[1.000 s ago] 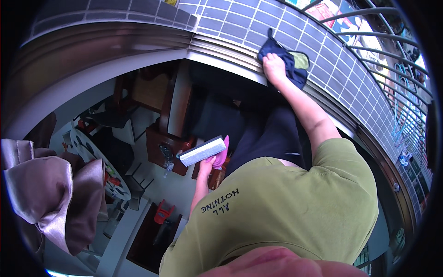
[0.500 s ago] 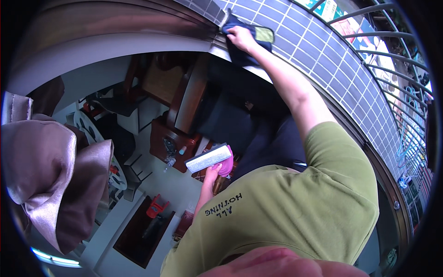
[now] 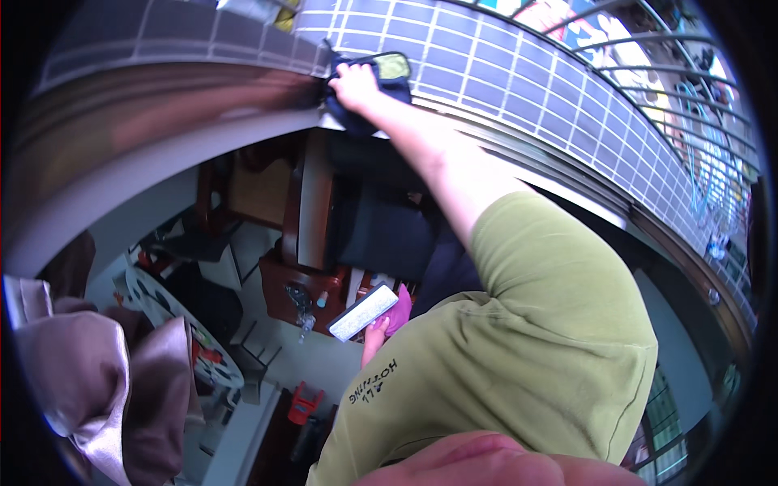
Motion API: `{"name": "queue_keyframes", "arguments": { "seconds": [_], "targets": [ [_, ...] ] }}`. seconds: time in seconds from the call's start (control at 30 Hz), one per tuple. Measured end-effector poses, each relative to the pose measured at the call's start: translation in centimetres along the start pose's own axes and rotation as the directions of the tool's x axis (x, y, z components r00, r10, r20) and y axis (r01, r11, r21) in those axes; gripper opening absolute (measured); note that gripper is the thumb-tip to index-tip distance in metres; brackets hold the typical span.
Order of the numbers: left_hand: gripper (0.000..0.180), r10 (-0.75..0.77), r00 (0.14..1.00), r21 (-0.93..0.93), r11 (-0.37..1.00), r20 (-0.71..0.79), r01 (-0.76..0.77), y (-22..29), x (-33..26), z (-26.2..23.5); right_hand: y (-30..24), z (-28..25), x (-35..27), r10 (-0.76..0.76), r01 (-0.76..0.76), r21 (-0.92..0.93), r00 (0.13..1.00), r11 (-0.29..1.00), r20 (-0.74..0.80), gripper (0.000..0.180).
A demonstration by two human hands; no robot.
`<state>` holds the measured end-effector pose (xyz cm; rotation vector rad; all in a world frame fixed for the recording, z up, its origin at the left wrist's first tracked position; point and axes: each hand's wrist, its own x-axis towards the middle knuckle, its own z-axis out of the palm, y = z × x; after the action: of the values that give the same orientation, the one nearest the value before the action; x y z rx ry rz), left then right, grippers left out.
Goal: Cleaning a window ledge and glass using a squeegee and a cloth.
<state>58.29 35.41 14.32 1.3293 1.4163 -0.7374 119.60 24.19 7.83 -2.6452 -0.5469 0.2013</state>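
My right hand [image 3: 355, 86] is closed on a dark navy cloth [image 3: 353, 120] with a yellow-green patch. It presses the cloth into the corner where the brown metal window frame [image 3: 219, 93] meets the grey tiled ledge [image 3: 462, 57]. Lower down, close to my body, my left hand [image 3: 376, 332] grips a window squeegee [image 3: 365, 311] with a white fuzzy pad and a dark edge. Something magenta [image 3: 397, 314] sits behind the pad at that hand; whether it is the handle or a cloth I cannot tell. My left forearm is mostly hidden by my green shirt.
Metal window bars [image 3: 648, 40] run beyond the ledge at the right. A brown satin curtain [image 3: 81, 381] hangs at the left. Below are a reddish-brown wooden stool [image 3: 284, 279] with small items on it, a dark seat [image 3: 385, 235] and a red plastic stool [image 3: 303, 403].
My right hand and the cloth have shifted left and slightly down in the view as the view turned. My left hand still holds the squeegee, lower and tilted more steeply.
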Motion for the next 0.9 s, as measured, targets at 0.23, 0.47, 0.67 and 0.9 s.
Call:
{"name": "queue_keyframes", "arguments": {
  "seconds": [0.23,0.47,0.67,0.9],
  "targets": [
    [0.037,0.018,0.999,0.23,0.973,0.034,-0.025,10.3,-2.5,-2.0,3.4,-0.1,-5.9,0.062,-0.059,0.021,0.959,0.998,-0.276,0.012],
    [0.047,0.286,0.958,0.342,0.9,0.007,-0.271,17.5,-0.8,-3.0,17.7,-6.0,-22.6,0.039,-0.064,-0.087,0.964,0.994,-0.261,0.019],
    [0.049,0.377,0.918,0.435,0.811,0.124,-0.392,20.6,-4.5,1.5,33.0,-12.7,-38.8,0.523,-0.527,0.064,0.81,0.848,-0.264,0.015],
    [0.047,0.112,0.99,0.45,0.882,0.083,-0.137,19.7,-2.8,1.9,43.5,-28.8,-47.9,0.932,-0.182,0.917,-0.014,0.354,-0.362,0.044]
  ]
}}
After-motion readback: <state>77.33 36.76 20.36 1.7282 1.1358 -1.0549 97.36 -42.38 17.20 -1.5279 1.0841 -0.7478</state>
